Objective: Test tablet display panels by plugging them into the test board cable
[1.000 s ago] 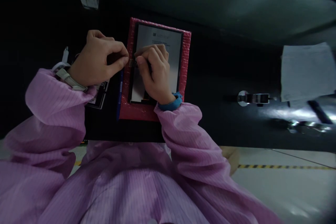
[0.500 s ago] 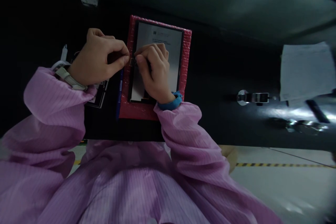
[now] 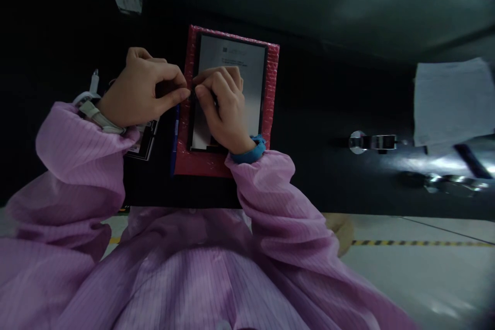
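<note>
A flat display panel (image 3: pixel 251 98) with a pale grey face and a dark border lies on a pink bubble-wrap pad (image 3: pixel 271 93). At the panel's left edge my left hand (image 3: pixel 141 87) is closed in a pinch, thumb against forefinger. My right hand (image 3: pixel 224 105) rests over the panel, its thumb and fingers pinched at that same edge, a little apart from the left fingertips. Anything between either set of fingertips is too small and dark to make out. Under the pad's left side shows a blue edge (image 3: pixel 175 136).
Beneath my left wrist lies a dark flat item with white outlines (image 3: pixel 147 142), partly covered. White paper sheets (image 3: pixel 452 103) are at the right, near a shiny metal fitting (image 3: pixel 373 142) and a second one (image 3: pixel 454 185). The black table (image 3: pixel 309 175) ends close to my body.
Both hands keep nearly the same pose, the fingertips shifting slightly. A small pale-outlined piece that showed between them is now hardly visible. The whole view has moved a little.
</note>
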Demonstrator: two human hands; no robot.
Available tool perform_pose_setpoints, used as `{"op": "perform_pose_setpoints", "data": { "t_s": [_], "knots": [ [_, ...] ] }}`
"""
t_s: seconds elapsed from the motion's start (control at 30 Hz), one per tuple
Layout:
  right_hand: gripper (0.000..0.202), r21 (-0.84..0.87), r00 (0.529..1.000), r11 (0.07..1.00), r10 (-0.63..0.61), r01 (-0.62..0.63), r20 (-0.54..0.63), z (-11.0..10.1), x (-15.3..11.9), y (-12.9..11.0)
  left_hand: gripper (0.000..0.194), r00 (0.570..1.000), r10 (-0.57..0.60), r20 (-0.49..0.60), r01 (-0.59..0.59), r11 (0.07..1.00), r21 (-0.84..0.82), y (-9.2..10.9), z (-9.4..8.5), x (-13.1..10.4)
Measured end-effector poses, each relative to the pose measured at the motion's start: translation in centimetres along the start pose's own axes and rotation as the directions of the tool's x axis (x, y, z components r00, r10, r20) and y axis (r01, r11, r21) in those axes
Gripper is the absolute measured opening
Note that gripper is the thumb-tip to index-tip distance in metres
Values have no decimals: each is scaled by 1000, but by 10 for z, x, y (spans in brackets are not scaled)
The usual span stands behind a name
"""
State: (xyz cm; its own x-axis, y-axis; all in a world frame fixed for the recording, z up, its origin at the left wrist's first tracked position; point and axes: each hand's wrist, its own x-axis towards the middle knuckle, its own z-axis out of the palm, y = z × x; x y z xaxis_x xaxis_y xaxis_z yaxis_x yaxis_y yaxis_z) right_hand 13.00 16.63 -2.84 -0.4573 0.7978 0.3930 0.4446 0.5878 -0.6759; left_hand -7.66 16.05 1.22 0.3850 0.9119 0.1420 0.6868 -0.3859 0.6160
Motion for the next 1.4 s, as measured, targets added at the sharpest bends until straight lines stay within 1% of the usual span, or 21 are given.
{"op": "perform_pose_setpoints", "data": {
  "t_s": [0.13,0.43,0.53,0.67,0.77,0.83,0.9,0.93,0.97,1.03,1.07,1.1,1.13,1.2,1.23,1.27,1.33,1.37,1.4],
  "knots": [
    [42,16,1000,1000,-14,13,20,-2,-1,2,24,1000,-4,-6,4,1000,12,4,-1,-1],
    [38,-21,991,996,-86,85,-99,2,-2,2,27,996,-15,-88,15,1000,2,7,1,-5],
    [36,-34,987,995,-99,95,-124,3,-2,1,27,995,-18,-94,18,1000,-6,9,2,-6],
    [33,-19,987,994,-105,103,-122,4,-3,-2,25,996,-38,-78,38,999,-6,13,6,-6],
    [31,-12,980,992,-128,127,-150,7,-5,-3,21,996,-45,-80,47,998,29,14,12,-6],
    [30,-23,976,991,-137,136,-169,8,-6,-3,19,995,-23,-100,30,997,70,15,11,-7],
    [33,-43,979,993,-114,108,-169,8,-7,-3,20,986,16,-164,-1,996,91,16,2,-12],
    [36,-52,982,995,-93,86,-165,7,-8,-4,22,971,26,-236,-6,996,88,15,-6,-17],
    [40,-56,984,996,-73,65,-160,6,-9,-5,22,946,20,-324,8,996,85,13,-16,-22],
    [45,-44,986,998,-60,54,-158,5,-10,-6,21,871,-26,-490,83,992,95,5,-36,-37],
    [46,-37,984,997,-71,66,-165,4,-10,-7,20,846,-55,-530,133,985,110,-1,-44,-45],
    [46,-34,981,996,-86,82,-177,3,-11,-6,19,844,-78,-531,174,976,134,-9,-51,-53],
    [45,-38,977,995,-100,95,-189,3,-11,-6,17,863,-100,-495,205,965,162,-17,-55,-61],
    [45,-67,971,993,-114,102,-210,1,-11,-3,14,919,-152,-364,241,947,213,-32,-56,-72],
    [43,-97,967,991,-116,96,-226,-1,-12,-2,14,936,-185,-299,260,936,236,-38,-54,-76],
    [42,-136,960,987,-119,86,-255,-3,-12,-3,14,944,-218,-246,281,925,257,-43,-50,-78],
    [36,-232,940,972,-119,44,-320,-9,-13,-11,15,947,-272,-172,313,904,292,-47,-43,-79],
    [32,-279,933,960,-124,27,-337,-11,-13,-19,16,948,-281,-147,314,900,303,-48,-40,-78],
    [29,-316,938,948,-136,29,-320,-12,-12,-29,17,951,-283,-126,309,899,309,-48,-38,-78]
  ]
}}
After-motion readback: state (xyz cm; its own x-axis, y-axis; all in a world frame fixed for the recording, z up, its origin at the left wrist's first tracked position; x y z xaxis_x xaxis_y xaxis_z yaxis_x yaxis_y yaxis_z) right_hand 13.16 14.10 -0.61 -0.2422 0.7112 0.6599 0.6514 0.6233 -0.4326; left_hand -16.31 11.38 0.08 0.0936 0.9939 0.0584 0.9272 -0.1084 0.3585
